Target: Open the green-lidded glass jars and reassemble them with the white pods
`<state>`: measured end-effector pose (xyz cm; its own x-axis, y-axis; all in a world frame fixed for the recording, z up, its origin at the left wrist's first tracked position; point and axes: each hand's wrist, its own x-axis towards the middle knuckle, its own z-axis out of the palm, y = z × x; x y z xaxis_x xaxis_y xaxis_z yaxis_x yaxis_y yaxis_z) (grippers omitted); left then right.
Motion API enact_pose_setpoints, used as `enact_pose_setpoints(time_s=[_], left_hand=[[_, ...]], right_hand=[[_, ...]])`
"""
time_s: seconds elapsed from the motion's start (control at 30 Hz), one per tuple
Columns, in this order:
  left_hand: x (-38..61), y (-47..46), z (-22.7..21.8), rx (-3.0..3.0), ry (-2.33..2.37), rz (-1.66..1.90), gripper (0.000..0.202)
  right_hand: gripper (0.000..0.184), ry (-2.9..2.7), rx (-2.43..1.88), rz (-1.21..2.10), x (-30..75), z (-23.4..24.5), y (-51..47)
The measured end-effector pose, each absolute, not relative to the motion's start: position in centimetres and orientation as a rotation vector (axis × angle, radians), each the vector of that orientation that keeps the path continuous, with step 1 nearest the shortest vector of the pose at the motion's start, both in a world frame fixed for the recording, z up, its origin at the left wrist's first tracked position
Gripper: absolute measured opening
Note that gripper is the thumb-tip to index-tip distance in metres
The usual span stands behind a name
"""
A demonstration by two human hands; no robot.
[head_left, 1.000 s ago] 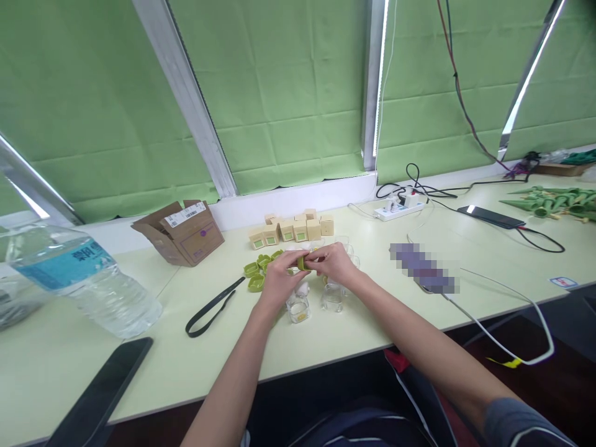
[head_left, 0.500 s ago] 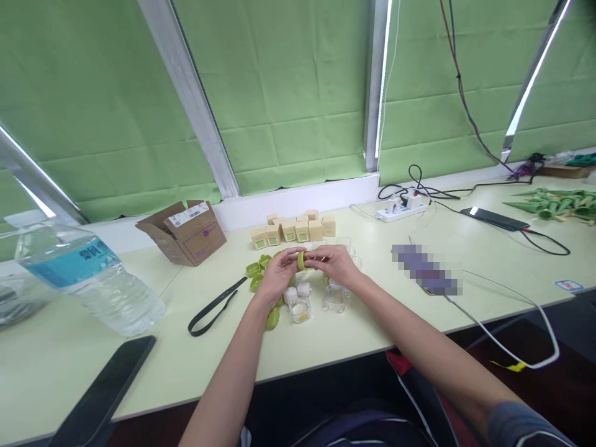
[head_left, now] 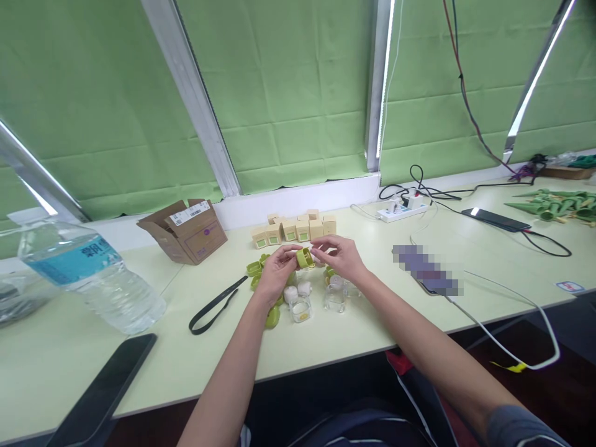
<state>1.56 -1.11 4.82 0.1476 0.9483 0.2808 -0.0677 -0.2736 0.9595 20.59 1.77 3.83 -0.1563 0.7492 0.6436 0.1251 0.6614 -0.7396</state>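
My left hand is closed around the side of a small olive-green plastic case, held above the table with its open hollow side turned to the right. My right hand is at the case's right edge, thumb and forefinger drawn together; whether a small part sits between them I cannot make out. Below my hands lie white rounded pieces, a clear plastic case and another clear case. Several green pieces lie left of and partly under my left hand.
Small cream boxes stand in a group behind my hands. To the left are a brown carton, a black strap, a water bottle and a black phone. A power strip and cables lie to the right.
The green case has turned so that its hollow inside shows. My right hand has shifted slightly right and its fingers have loosened from around the case.
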Motion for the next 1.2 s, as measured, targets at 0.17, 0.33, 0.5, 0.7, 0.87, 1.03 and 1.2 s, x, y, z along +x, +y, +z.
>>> enact_pose_setpoints(time_s=[0.17, 0.33, 0.5, 0.7, 0.87, 1.03, 1.2], left_hand=[[1.8, -1.3, 4.8, 1.478, 0.88, 1.299, 0.037], [1.8, -1.4, 4.9, 1.544, 0.975, 1.213, 0.032], [1.8, -1.5, 5.1, 1.654, 1.002, 1.146, 0.025], [1.2, -1.3, 4.9, 1.71, 1.027, 1.246, 0.018], [0.6, -0.9, 4.5, 1.731, 1.053, 1.296, 0.015], [0.9, -0.8, 4.8, 1.657, 1.068, 1.305, 0.024], [1.4, -1.5, 5.4, 1.709, 0.982, 1.203, 0.049]], right_hand=[[0.028, -1.845, -0.759, 0.83, 20.3, 3.7, 1.8], [0.026, -1.733, -0.761, 0.898, 20.2, 3.7, 1.7], [0.025, -1.748, -0.75, 0.867, 20.3, 3.6, 1.9], [0.028, -1.794, -0.699, 0.921, 20.4, 3.9, 1.7], [0.033, -1.808, -0.68, 0.941, 20.8, 4.4, 1.7], [0.03, -1.774, -0.752, 0.874, 20.9, 4.0, 2.2], [0.026, -1.798, -0.811, 0.853, 20.6, 3.5, 2.2]])
